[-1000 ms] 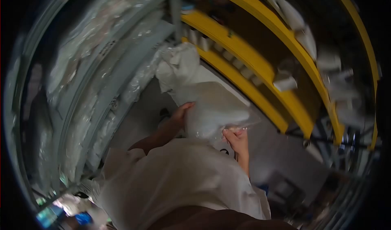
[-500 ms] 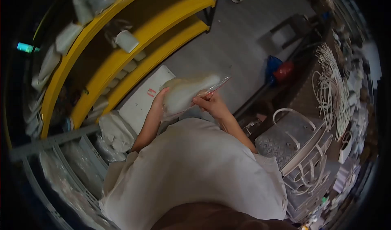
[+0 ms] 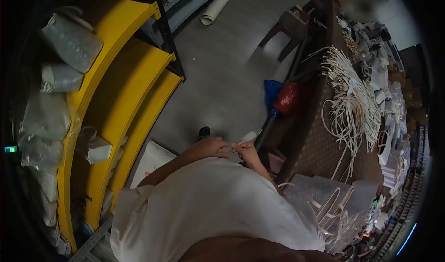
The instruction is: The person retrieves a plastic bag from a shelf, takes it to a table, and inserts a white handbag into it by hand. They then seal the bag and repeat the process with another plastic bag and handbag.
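Observation:
Close in front of my white top, both hands meet at waist height. My left hand (image 3: 211,148) is closed, its fingers bent toward the other hand and pinching at the near side of a clear plastic bag. My right hand (image 3: 249,153) pinches the same plastic bag (image 3: 251,135), of which only a small pale piece shows beyond the knuckles. The rest of the bag and whatever lies in it are hidden by the hands or too dim to make out.
Yellow shelves (image 3: 125,83) with wrapped bags stand on the left. At right, a brown table (image 3: 306,137) carries white straps (image 3: 350,99) and grey handbags (image 3: 320,194). A red bag (image 3: 287,98), a dark stool (image 3: 289,28) and a white roll (image 3: 220,4) are farther off.
My view has turned to the right along the aisle. The plastic bag, held up and spread between both hands before, is now low and mostly hidden, and my hands have come together.

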The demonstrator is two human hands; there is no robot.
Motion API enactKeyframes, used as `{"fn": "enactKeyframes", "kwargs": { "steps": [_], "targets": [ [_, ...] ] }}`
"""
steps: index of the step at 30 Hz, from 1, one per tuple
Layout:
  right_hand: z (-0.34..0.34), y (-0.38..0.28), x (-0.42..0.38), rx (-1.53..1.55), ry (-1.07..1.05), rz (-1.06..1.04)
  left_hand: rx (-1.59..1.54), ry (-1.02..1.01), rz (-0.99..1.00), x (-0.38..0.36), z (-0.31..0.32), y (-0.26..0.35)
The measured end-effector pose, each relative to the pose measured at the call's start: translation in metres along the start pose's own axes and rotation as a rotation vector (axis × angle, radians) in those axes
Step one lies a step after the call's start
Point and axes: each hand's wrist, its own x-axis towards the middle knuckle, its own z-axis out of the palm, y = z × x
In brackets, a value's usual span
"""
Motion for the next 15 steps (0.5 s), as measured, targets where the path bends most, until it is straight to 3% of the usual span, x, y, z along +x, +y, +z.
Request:
{"fn": "enactKeyframes", "kwargs": {
  "steps": [7, 10, 13, 15],
  "targets": [
    [-0.04, -0.085, 0.093, 0.152, 0.081, -0.04, 0.01, -0.136, 0.049, 0.154, -0.086, -0.017],
    [-0.062, -0.123, 0.156, 0.244, 0.11, -0.097, -0.209, -0.16, 0.027, 0.217, -0.136, -0.028],
    [-0.102, -0.179, 0.217, 0.07, 0.026, -0.105, -0.233, -0.177, -0.052, 0.285, -0.182, -0.032],
    [-0.126, -0.236, 0.255, -0.17, 0.016, -0.126, -0.443, -0.025, -0.25, 0.33, -0.214, -0.029]
  ]
}}
